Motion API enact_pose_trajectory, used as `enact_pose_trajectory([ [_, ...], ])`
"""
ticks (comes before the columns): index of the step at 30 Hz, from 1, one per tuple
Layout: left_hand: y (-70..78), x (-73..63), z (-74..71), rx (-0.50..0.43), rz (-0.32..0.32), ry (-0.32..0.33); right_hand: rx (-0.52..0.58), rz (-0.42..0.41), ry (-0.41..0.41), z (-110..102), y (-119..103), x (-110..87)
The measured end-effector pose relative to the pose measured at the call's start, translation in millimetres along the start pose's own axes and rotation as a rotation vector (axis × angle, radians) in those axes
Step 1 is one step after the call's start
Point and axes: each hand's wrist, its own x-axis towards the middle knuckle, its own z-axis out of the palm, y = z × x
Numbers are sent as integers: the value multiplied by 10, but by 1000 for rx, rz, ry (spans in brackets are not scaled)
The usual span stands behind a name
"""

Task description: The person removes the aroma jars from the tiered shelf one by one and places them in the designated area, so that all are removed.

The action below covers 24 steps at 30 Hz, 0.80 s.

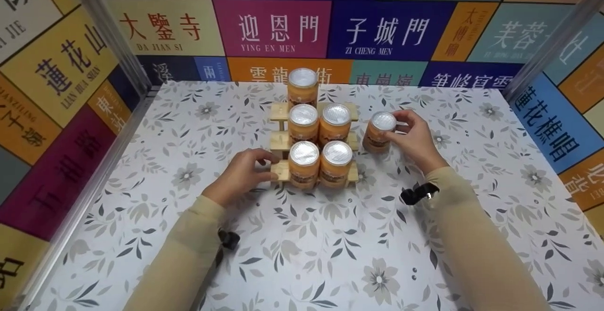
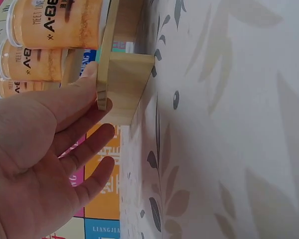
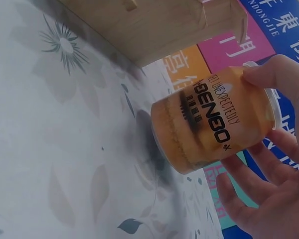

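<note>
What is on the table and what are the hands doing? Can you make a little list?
rack: wooden stepped rack on the flowered table
jars on rack: five orange jars, e.g.
sixth jar: jar right of the rack, tilted in the right wrist view
right hand: right hand holds the sixth jar near its lid
left hand: left hand touches the rack's left end

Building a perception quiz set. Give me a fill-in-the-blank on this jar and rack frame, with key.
1. The wooden rack carries ___ jars.
2. The right hand grips one orange jar by its ___.
3. The left hand touches the rack's ___ tier.
4. The top tier has one jar and an empty spot on its ___ side.

Missing words: five; lid; bottom; right
</note>
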Motion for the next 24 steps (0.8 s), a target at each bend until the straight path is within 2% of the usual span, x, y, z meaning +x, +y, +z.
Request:
enact_pose_trajectory([
  [6, -20, -11, 17, -38, 7, 23, -4, 35, -33, 27, 32, -13],
  [15, 8, -6, 22, 2, 69, 47, 30, 3, -56, 34, 38, -2],
  [24, -19, -7, 19, 9, 72, 61, -18, -2, -70, 37, 42, 5],
])
